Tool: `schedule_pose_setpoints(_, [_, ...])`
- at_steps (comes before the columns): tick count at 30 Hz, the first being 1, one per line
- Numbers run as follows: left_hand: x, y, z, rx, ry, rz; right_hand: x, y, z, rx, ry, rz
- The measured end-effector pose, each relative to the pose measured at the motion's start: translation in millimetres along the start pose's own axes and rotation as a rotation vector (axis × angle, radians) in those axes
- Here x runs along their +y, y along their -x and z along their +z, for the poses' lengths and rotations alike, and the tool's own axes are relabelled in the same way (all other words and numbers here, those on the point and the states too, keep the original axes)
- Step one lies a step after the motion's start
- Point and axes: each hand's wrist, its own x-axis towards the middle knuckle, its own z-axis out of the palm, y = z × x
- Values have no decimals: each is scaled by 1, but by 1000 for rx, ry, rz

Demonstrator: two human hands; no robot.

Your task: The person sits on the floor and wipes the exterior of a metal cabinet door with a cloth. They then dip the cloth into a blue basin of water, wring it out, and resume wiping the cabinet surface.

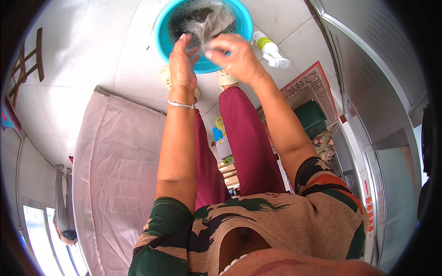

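A round turquoise basin (160,38) of sudsy water stands on the tiled floor before me. My right hand (234,55) pinches the lower end of a wet, light grey cloth (217,22) and lifts it over the basin; the hand is slightly blurred. Darker wet fabric (202,14) lies in the suds behind it. Over the near left rim is my left hand (183,62), wet, its fingers apart and nothing in them. A silver bangle circles that wrist. A white spray bottle (271,50) with a green label lies on the floor to the right of the basin.
A pinkish fabric cover (121,172) hangs over something large at the left. To the right are a patterned rug (316,79) and a dark green object (312,119). A wooden rack (39,55) stands far left. Another person's grey-trousered legs (63,200) are at the lower left.
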Motion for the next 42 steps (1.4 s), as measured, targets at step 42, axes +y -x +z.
schedule_pose_setpoints(42, [-28, 10, 2, 110, 70, 143, 106, -61, 72, -209, 791, 216])
